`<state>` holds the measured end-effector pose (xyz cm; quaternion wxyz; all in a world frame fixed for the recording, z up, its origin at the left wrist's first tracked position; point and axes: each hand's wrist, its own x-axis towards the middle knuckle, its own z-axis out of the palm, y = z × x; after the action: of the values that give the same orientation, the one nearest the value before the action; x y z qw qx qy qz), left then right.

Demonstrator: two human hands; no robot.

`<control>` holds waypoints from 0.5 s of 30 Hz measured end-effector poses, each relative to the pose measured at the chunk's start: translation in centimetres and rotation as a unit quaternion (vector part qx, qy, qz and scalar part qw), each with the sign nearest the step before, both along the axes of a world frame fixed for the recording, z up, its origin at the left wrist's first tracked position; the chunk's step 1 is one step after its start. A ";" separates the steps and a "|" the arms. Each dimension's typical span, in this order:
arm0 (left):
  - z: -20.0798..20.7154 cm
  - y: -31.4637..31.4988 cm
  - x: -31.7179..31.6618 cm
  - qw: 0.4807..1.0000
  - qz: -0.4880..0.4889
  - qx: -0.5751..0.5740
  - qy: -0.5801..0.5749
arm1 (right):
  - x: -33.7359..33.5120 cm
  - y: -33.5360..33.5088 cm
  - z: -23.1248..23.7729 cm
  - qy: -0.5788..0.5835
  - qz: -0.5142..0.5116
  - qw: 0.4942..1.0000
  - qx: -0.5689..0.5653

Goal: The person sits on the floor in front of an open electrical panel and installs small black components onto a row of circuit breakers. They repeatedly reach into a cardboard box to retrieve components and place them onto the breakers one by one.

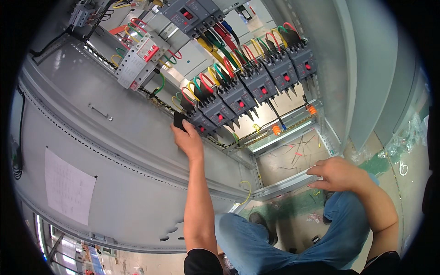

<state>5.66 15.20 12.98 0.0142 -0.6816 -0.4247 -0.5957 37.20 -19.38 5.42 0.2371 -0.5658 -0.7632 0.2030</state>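
Note:
My left hand (189, 141) pinches a flat black piece (179, 121) at the left end of a row of grey circuit breakers (241, 101) with red toggles. The piece stands against the upper left corner of the end breaker (200, 124); whether it is slotted in is hidden by my fingers. Red, yellow and green wires (205, 81) loop into the tops of the breakers, with similar dark flat pieces between some of them. My right hand (340, 174) is apart from the breakers, just above the cabinet's bottom frame rail (284, 187), its fingers parted and nothing in them.
Above the row sits a larger grey breaker (192, 16); to its left is a white breaker block (140, 59). Orange insulators (276, 129) stand below. The cabinet door (123, 183) bears a paper sheet (68, 185). Wire scraps (295, 153) and plastic wrap (412, 130) litter the floor.

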 end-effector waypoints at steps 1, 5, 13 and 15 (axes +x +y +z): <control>-0.2 0.3 -0.3 1.000 0.012 0.016 0.022 | 0.0 0.0 0.1 0.001 0.001 1.000 -0.002; 0.1 0.1 1.0 0.992 0.072 0.083 0.066 | -0.1 0.0 -0.1 0.007 0.001 1.000 0.001; 2.0 0.2 0.5 0.991 0.068 -0.015 0.111 | 0.1 -0.1 0.2 -0.006 0.009 1.000 -0.021; 3.0 -0.3 0.5 0.997 0.039 -0.059 0.042 | 0.3 -0.3 0.2 -0.018 0.006 0.999 -0.026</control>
<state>6.18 14.85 15.97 0.0144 -0.6885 -0.4843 -0.5396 37.54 -19.66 5.62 0.2070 -0.5705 -0.7653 0.2145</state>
